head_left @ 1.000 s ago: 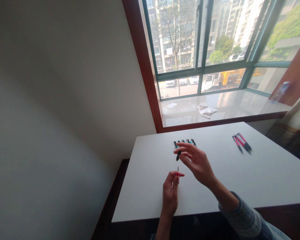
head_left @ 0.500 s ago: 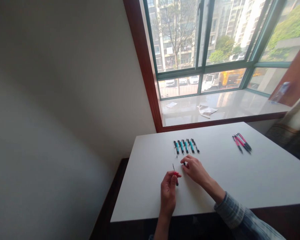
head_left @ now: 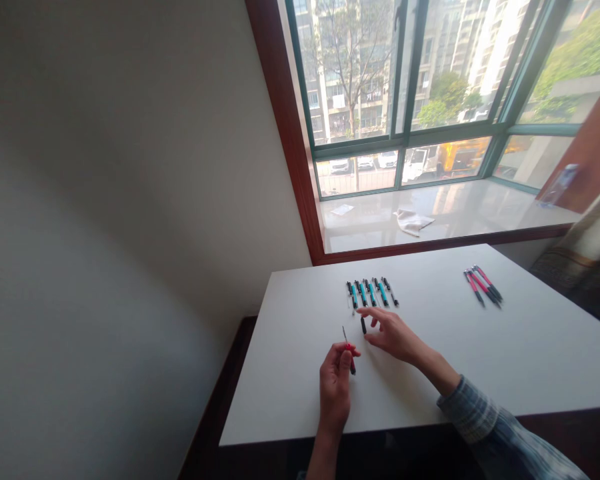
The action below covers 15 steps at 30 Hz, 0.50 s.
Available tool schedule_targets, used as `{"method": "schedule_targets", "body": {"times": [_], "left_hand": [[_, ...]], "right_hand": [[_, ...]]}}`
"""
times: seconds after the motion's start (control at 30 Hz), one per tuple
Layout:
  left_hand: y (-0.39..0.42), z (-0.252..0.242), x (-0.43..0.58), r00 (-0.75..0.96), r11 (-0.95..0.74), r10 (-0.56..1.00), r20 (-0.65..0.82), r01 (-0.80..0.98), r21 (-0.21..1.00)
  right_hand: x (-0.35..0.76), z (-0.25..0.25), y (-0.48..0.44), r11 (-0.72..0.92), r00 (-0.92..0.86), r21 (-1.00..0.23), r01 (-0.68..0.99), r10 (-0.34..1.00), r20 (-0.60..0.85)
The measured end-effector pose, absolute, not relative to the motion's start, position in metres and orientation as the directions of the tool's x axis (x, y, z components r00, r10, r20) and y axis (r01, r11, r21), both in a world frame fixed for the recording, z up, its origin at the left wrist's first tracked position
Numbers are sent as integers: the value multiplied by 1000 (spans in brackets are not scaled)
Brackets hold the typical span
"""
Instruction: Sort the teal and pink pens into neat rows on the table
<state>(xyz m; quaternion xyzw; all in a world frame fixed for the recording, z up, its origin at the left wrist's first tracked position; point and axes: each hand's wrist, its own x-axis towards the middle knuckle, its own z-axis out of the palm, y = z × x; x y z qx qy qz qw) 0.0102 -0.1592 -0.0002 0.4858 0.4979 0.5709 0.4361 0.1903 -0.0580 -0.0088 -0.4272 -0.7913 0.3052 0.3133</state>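
A blue-grey plaid sleeve, crossed by paler lines, ends in a cuff well behind the fingers of the right hand.

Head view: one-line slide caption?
Left hand grips a red pen barrel; right hand, fingers spread, near a black pen piece.
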Motion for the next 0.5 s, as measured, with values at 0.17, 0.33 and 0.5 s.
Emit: {"method": "schedule_targets", "body": {"times": [0.17, 0.33, 0.5], "left_hand": [[-159, -3, 10, -160, -129, 979, 124, -19, 991], [-159, -4, 10, -165, -132, 978, 126, -31, 991], [-159, -5, 10, -162, -126, 980, 119, -36, 991]], "right_hand": [[177, -10, -45, 428, -362, -738, 523, 895, 262], [175, -17, -42, 411, -362, -733, 543, 901, 238], [175, -18, -41, 416, -373, -722, 553, 899, 232]]}}
